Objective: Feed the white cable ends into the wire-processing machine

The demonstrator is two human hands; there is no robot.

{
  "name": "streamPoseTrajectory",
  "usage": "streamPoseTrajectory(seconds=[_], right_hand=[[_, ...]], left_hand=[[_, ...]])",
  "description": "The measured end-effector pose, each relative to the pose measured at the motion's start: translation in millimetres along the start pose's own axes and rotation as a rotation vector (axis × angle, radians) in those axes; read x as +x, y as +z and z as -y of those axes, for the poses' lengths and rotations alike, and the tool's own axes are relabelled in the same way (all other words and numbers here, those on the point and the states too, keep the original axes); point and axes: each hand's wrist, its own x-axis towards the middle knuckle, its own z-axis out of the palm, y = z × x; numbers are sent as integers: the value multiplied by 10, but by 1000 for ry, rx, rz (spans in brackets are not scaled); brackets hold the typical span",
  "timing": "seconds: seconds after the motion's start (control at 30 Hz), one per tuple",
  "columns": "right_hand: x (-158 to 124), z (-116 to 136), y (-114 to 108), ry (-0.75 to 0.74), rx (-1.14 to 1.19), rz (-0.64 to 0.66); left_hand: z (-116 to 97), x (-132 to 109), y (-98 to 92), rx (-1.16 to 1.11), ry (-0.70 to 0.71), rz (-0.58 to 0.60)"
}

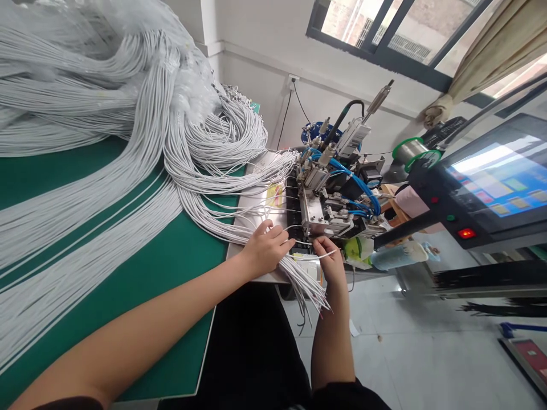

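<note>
My left hand [265,248] rests curled on a loose bunch of thin white cables [301,282] at the front edge of a metal plate [256,200], fingers closed over them. Just to its right, my right hand [330,259] pinches a single white cable [318,257] between thumb and fingers. Both hands sit right in front of a small metal machine [327,196] with blue air hoses. Several cable ends lie lined up on the plate and lead into the machine. The bunch's stripped ends hang over the table edge.
Huge bundles of white cables [128,131] cover the green table [141,273] on the left. A touchscreen panel [498,182] with a red lit button stands on the right. A wire spool [410,149], a bottle [397,256] and grey floor [405,347] lie beyond the machine.
</note>
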Motion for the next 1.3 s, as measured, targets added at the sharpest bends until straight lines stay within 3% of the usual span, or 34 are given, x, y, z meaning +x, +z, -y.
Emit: streamPoseTrajectory(seconds=[0.5, 0.73, 0.9, 1.13, 1.23, 1.3], right_hand=[[-3, -185, 121, 227, 409, -39], [-225, -159, -64, 253, 449, 11], [-415, -58, -272, 199, 534, 49], [-732, 57, -478, 55, 569, 265], [-813, 83, -508, -27, 564, 318], [-820, 117, -497, -69, 583, 267]], left_hand=[[-13, 1, 17, -20, -26, 37], [-3, -15, 11, -18, -40, 38], [-5, -16, 19, 4, -59, 49], [-21, -15, 36, 25, -147, 16], [-3, -11, 2, -3, -50, -25], [10, -16, -27, -40, 79, -60]])
